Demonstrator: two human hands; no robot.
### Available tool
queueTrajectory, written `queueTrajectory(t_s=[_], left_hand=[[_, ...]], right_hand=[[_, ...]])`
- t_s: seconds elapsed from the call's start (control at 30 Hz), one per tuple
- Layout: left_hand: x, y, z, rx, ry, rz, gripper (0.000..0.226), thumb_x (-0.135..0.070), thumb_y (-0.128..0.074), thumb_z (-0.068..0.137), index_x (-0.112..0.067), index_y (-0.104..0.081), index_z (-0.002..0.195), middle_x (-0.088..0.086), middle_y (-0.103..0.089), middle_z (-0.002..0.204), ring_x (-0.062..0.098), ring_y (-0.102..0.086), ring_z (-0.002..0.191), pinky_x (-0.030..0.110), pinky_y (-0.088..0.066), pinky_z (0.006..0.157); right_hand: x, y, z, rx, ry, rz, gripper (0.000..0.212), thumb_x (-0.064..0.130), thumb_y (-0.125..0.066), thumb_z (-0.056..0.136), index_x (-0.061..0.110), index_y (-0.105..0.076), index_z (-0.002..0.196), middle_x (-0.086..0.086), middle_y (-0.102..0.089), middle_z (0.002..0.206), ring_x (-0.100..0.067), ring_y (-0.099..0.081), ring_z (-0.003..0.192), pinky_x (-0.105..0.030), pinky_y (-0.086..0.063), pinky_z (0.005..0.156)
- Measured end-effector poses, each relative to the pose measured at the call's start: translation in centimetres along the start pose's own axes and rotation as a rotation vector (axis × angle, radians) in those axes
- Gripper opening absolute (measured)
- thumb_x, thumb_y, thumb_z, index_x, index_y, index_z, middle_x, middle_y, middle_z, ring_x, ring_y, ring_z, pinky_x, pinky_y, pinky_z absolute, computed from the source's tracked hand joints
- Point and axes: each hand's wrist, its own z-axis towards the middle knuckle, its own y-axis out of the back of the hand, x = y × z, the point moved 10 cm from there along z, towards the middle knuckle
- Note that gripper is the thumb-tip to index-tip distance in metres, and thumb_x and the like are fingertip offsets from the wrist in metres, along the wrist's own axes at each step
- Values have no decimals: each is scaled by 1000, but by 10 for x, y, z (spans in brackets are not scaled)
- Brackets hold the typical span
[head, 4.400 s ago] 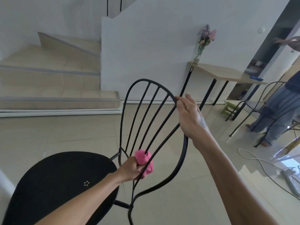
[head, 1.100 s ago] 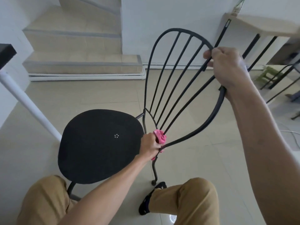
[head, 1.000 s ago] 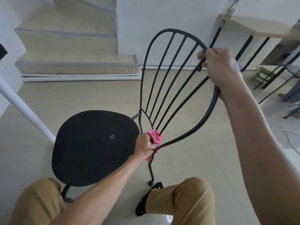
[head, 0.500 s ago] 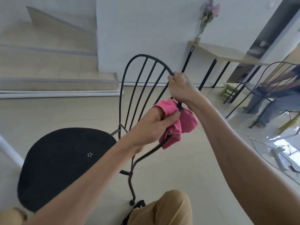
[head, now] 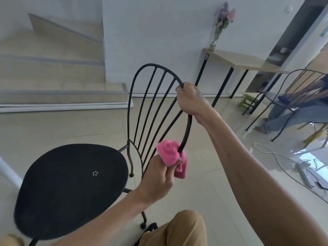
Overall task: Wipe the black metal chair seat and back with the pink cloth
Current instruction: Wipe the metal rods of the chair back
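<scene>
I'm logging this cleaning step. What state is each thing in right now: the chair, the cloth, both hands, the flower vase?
black metal chair: standing on the floor, held by its back.
pink cloth: bunched, wrapped round the back's outer rail.
left hand: grips the cloth on the rail.
right hand: grips the rail near the top.
vase of flowers: upright on the side table.

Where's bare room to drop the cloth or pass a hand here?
The black seat is bare throughout, bordered by the back spindles. Floor between seat and stairs is free too. Crowded: the back's outer rail, with left hand wrapping the pink cloth low and right hand gripping above; spindle gaps pinch near the base.
</scene>
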Motion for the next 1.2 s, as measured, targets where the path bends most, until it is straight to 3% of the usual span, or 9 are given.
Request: queueTrajectory(t_s=[0.23, 0.4, 0.53, 0.63, 0.77, 0.87, 0.93, 1.03, 1.2], left_hand=[[113, 10, -54, 3, 51, 177, 15, -35, -45, 105, -30, -59, 103, -18, -65, 91, 0, -66, 83, 13, -55, 79], [183, 14, -85, 69, 301, 309, 38, -6, -58, 100, -42, -57, 88, -38, -65, 93, -16, -64, 87, 1, -49, 74], [195, 10, -93, 49, 379, 324, 23, -5, -58, 98, -27, -67, 98, -25, -64, 85, -12, -65, 87, 4, -50, 78], [207, 9, -115, -152, 532, 459, 9, -1, -66, 91, -8, -70, 87, -13, -64, 71, -1, -61, 59, 18, -58, 70], [205, 2, -126, -302, 774, 447, 9, -1, -64, 92, -2, -71, 88, 7, -73, 80, 13, -65, 70, 30, -58, 75], [195, 8, -123, -298, 812, 422, 6, -3, -67, 91, -5, -72, 89, 4, -73, 80, 15, -71, 74, 21, -55, 74], [188, 17, -123, -307, 847, 329, 4, -5, -70, 89, -6, -71, 93, -1, -71, 78, 10, -71, 70, 13, -53, 69], [174, 42, -124, -353, 924, 0, 10, -9, -74, 88, -12, -74, 98, 2, -76, 88, 11, -74, 75, 15, -55, 63], [105, 76, -104, -97, 788, -561, 24, 4, -54, 90, -2, -74, 80, 21, -74, 93, 31, -71, 85, 45, -52, 82]], right_hand=[[-8, -2, 6, -17, 0, 94, 39, 18, -31, 107, 7, -50, 139, -4, -56, 120, 1, -43, 73, -17, -32, 54], [-14, -5, 9, -50, -3, 140, 38, 18, -34, 105, 9, -55, 135, -1, -56, 114, 1, -45, 75, -19, -34, 57], [-17, -4, 12, -63, -4, 162, 34, 18, -34, 104, 12, -58, 129, 3, -59, 104, 0, -47, 75, -21, -37, 59], [-18, -5, 12, -66, 5, 150, 35, 19, -34, 104, 12, -58, 129, 5, -57, 96, -1, -48, 75, -21, -38, 59], [-17, -3, 11, -95, 4, 118, 35, 18, -34, 104, 12, -59, 127, 2, -58, 96, -6, -49, 72, -24, -38, 58], [-16, -1, 12, -128, 8, 69, 38, 21, -34, 103, 10, -58, 130, -7, -60, 110, -18, -56, 84, -28, -39, 59], [-17, 0, 11, -145, 5, 8, 38, 25, -35, 103, 8, -59, 126, -14, -64, 114, -24, -58, 87, -30, -44, 63], [-7, 6, 3, -200, 24, -178, 34, 26, -39, 103, 7, -62, 120, -16, -63, 118, -33, -60, 100, -48, -50, 91], [45, 13, -35, -496, 436, -642, 36, 16, -58, 94, 7, -55, 128, -15, -53, 134, -36, -46, 129, -59, -26, 115]])
